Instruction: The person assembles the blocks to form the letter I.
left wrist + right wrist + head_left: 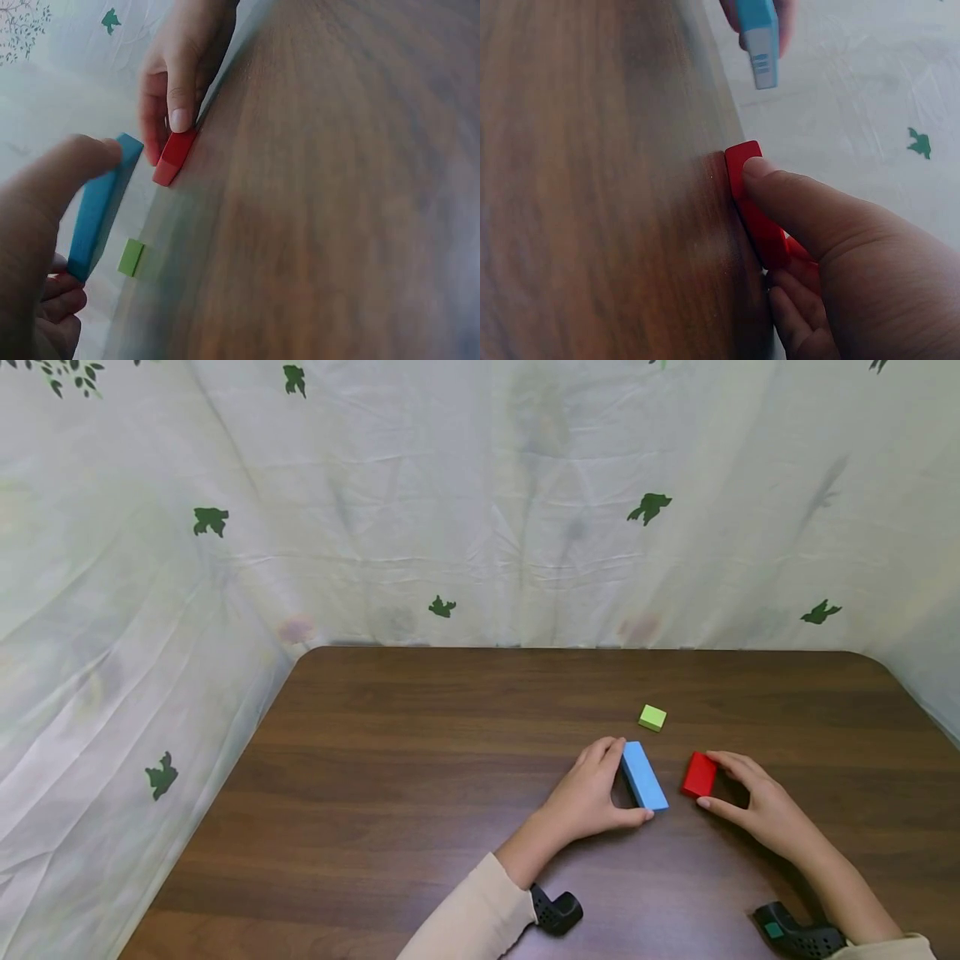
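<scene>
The left hand (587, 795) pinches the blue block (643, 777) by its ends, thumb at the near one, raised off the tabletop (420, 735). The right hand (772, 817) pinches the red block (699, 774) between thumb and fingertips, on the tabletop. Pale marks (761, 63) on the blue block, perhaps lettering, are too blurred to read.

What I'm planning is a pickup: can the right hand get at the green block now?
Probably not while the right hand pinches the red block; still, the green block lies near, only table showing between both blocks.
</scene>
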### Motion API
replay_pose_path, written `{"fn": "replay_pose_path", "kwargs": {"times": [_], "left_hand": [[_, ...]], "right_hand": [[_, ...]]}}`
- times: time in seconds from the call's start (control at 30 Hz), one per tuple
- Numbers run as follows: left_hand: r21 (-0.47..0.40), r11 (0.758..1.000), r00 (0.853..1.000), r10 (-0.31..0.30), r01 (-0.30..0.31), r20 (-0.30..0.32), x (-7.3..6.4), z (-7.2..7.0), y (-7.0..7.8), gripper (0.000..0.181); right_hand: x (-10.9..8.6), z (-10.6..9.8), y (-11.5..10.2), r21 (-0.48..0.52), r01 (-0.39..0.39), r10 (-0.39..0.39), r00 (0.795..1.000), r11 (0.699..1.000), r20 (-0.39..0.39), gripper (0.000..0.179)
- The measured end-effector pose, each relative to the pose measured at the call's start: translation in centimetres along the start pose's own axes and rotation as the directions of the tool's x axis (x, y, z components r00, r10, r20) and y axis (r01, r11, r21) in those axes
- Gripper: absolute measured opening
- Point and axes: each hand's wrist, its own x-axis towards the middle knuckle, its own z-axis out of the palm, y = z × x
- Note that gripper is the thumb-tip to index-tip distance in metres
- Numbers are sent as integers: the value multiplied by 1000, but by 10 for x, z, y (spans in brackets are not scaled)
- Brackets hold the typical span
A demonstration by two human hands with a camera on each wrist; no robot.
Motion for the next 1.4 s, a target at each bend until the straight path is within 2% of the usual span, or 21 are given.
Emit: {"fn": "replay_pose_path", "kwargs": {"times": [0.43, 0.9, 1.23, 1.4], "left_hand": [[-35, 996, 993, 74, -77, -89, -5, -21, -6, 91], [-89, 990, 990, 105, -113, -92, -22, -53, -23, 92], [-123, 985, 991, 112, -121, -80, -32, -57, -43, 92], [-167, 983, 996, 73, -79, -46, -35, -54, -53, 92]], "right_hand": [[0, 0, 2, 1, 10, -10, 1000, 1000, -3, 63], [1, -1, 2, -2, 3, -3, 1000, 1000, 3, 63], [0, 0, 2, -2, 10, -10, 1000, 1000, 2, 63], [0, 0, 2, -10, 10, -10, 1000, 1000, 3, 64]]}}
